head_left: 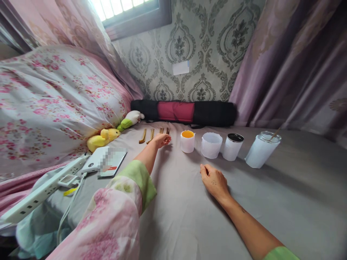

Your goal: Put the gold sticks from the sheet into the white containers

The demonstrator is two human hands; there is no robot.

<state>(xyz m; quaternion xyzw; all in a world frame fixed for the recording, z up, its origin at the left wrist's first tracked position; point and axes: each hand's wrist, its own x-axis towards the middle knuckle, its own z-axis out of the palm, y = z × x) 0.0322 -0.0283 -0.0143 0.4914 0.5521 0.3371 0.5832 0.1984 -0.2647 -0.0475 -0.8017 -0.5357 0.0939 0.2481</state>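
My left hand (163,140) reaches over the grey sheet with its fingers curled together; whether anything is in them is hidden. It is right in front of small groups of thin brown sticks (161,131), and another group (142,136) lies farther left. My right hand (214,180) rests loosely closed on the sheet, with nothing showing in it. Beyond it stand a white cup with an orange inside (187,143), a wider whitish cup (211,148), a white-wrapped can with a dark inside (232,148) and a white-wrapped glass jar (261,151) with a thin stick in it.
A long black and red bag (176,111) lies along the patterned wall. On the left are plush toys (103,139), a white device (94,159), a flat tablet-like item (115,166), and a power strip (46,189) with a cable. Floral bedding (54,108) rises behind them.
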